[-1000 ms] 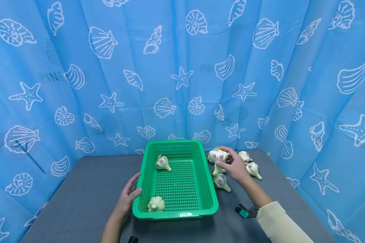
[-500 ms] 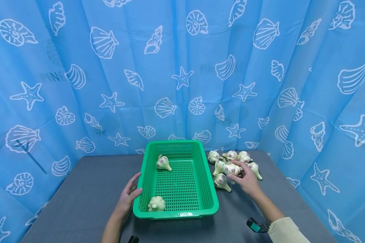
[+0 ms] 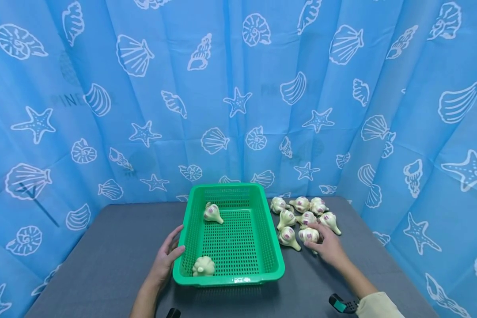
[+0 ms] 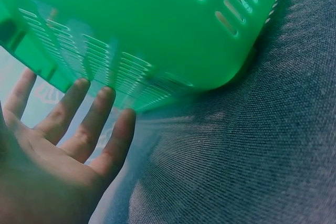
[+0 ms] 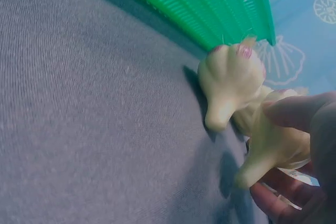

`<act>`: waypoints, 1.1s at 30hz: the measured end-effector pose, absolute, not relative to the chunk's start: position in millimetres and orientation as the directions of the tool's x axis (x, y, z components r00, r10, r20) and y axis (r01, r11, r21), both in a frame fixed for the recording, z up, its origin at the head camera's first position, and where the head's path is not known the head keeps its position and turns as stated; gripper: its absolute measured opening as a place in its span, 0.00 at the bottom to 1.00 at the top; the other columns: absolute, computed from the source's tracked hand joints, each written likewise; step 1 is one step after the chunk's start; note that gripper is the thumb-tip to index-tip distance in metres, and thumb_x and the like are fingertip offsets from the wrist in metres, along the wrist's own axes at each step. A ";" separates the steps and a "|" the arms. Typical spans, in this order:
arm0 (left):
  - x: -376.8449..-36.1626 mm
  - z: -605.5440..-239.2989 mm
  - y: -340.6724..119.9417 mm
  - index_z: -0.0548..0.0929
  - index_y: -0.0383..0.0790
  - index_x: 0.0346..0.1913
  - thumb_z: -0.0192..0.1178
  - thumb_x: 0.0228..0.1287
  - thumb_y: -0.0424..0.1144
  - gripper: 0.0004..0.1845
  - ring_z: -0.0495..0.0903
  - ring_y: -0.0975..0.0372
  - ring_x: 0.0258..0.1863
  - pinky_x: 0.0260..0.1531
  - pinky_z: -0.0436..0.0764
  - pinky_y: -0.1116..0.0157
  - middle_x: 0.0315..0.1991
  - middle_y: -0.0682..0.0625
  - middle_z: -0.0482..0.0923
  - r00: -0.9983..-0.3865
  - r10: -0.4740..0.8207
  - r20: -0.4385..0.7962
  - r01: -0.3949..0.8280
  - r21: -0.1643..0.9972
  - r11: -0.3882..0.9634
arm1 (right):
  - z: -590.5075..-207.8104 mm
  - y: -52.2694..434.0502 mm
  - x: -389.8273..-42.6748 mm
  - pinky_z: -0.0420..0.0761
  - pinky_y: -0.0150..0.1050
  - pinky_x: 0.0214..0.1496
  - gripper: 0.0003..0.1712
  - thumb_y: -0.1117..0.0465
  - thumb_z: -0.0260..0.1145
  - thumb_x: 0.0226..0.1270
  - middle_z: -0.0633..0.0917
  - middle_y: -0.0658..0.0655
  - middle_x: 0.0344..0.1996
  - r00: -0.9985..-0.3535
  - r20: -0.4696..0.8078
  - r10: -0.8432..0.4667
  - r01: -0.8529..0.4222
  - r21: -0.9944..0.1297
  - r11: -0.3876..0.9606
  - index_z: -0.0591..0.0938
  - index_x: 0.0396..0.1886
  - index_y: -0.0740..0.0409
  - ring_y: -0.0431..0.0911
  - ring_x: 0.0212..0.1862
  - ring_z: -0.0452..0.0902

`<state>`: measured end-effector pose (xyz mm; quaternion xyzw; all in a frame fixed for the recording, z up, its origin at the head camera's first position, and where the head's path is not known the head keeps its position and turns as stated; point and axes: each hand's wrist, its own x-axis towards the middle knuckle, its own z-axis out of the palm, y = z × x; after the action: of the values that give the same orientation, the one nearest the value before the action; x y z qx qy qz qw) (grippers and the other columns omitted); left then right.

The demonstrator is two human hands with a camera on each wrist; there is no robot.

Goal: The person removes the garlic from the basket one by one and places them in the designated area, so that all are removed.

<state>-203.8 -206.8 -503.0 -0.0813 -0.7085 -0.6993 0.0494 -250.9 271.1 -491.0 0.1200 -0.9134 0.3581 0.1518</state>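
My right hand (image 3: 331, 248) holds a white garlic bulb (image 3: 309, 236) with purple marks, at the front of a cluster right of the basket. In the right wrist view, the thumb (image 5: 294, 111) lies on one side of that bulb and the fingers curl under the other. Close by sits another garlic bulb (image 5: 231, 72), stem toward the front. My left hand (image 3: 162, 263) rests at the left side of the green plastic basket (image 3: 222, 281), its fingers (image 4: 92, 124) spread and loosely straight against the wall. Inside the basket lie a garlic bulb (image 3: 212, 213) at back left and a paler bulb (image 3: 203, 266) at front left.
Several more garlic bulbs (image 3: 300, 204) sit close together at the table's back right, beside the basket's right wall. Grey cloth covers the table (image 3: 115, 251). A blue curtain (image 3: 230, 88) printed with shells hangs behind and along both sides.
My right hand has come forward and right from the back of the cluster with a garlic bulb, and bulbs it covered now show. The left hand and basket have stayed put.
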 end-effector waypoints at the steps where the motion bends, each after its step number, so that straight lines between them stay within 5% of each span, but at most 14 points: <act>1: -204.0 -503.2 -207.0 0.58 0.44 0.75 0.53 0.71 0.33 0.32 0.70 0.73 0.57 0.49 0.74 0.66 0.70 0.35 0.60 -0.982 0.046 0.185 0.186 0.983 0.009 | -491.5 271.6 -251.1 0.73 0.55 0.45 0.30 0.66 0.74 0.55 0.76 0.71 0.56 -0.926 0.360 -0.116 -0.328 -0.613 0.719 0.77 0.59 0.67 0.62 0.50 0.74; 16: -203.8 -503.4 -206.9 0.57 0.43 0.76 0.52 0.72 0.33 0.32 0.70 0.73 0.57 0.49 0.75 0.66 0.70 0.34 0.58 -0.977 0.061 0.205 0.205 0.979 0.002 | -496.8 272.3 -254.9 0.73 0.55 0.43 0.31 0.68 0.74 0.54 0.76 0.69 0.53 -0.948 0.291 -0.132 -0.279 -0.554 0.785 0.77 0.60 0.64 0.60 0.49 0.73; 26: -204.1 -503.8 -207.0 0.57 0.43 0.76 0.52 0.72 0.33 0.32 0.69 0.72 0.57 0.50 0.74 0.66 0.70 0.34 0.59 -0.976 0.061 0.209 0.209 0.978 -0.001 | -497.5 272.4 -254.1 0.74 0.43 0.30 0.37 0.70 0.73 0.56 0.72 0.72 0.57 -0.979 0.186 -0.089 -0.184 -0.593 0.784 0.71 0.66 0.64 0.49 0.34 0.76; 33: -204.0 -504.7 -207.5 0.57 0.43 0.76 0.51 0.72 0.33 0.32 0.68 0.74 0.59 0.50 0.74 0.66 0.71 0.35 0.57 -0.973 0.066 0.219 0.219 0.976 -0.001 | -495.0 272.8 -250.7 0.76 0.40 0.27 0.36 0.69 0.72 0.58 0.71 0.73 0.58 -0.986 0.156 -0.052 -0.141 -0.640 0.756 0.71 0.66 0.64 0.48 0.32 0.78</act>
<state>-204.0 -207.5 -504.7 -0.1013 -0.7047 -0.7001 0.0548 -250.7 272.8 -495.0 0.0515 -0.9347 0.3458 0.0644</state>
